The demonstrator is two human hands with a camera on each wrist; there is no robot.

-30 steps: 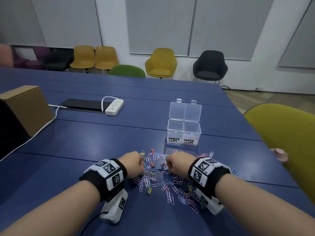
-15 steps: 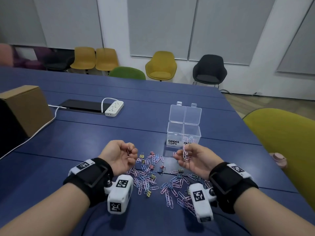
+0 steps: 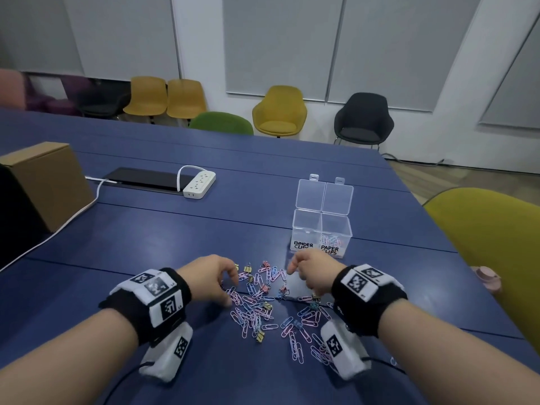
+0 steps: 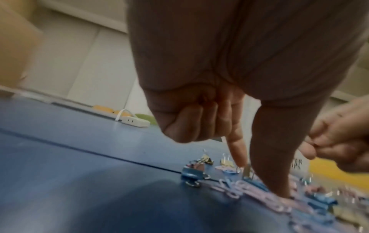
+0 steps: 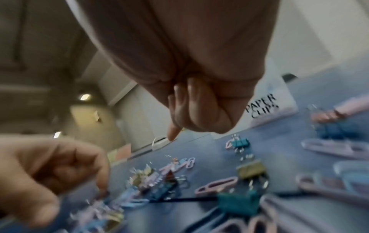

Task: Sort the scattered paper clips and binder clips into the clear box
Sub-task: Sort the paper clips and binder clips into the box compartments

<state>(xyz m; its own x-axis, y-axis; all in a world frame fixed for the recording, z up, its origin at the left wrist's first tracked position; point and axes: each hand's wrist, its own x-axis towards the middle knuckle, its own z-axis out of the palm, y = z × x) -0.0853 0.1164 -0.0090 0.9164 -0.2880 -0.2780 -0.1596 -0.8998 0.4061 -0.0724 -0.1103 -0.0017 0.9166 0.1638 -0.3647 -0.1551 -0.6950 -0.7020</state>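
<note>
**Both hands down in the clip pile, box just beyond**

My left hand (image 3: 209, 280) is palm-down over the left edge of the pile. In the left wrist view the index finger and thumb reach down into the paper clips (image 3: 251, 309), other fingers curled into the palm. Whether a clip is actually pinched I cannot tell.

My right hand (image 3: 314, 273) is over the right side of the pile, index finger extended, remaining fingers curled under. No clip visibly held; the right wrist view is blurred, so I cannot tell that one either.

Pink and blue paper clips lie scattered on the blue worktop (image 3: 146, 229) between and below both hands, mixed with binder clips (image 3: 264, 306) in yellow, blue and pink.

The clear box (image 3: 321, 229) stands just beyond my right hand, both lids up. Left compartment is labelled BINDER CLIPS, right one PAPER CLIPS. A few paper clips sit in the right compartment.

Off to the left: a power strip (image 3: 200, 184) and a cardboard box (image 3: 46, 179).
</note>
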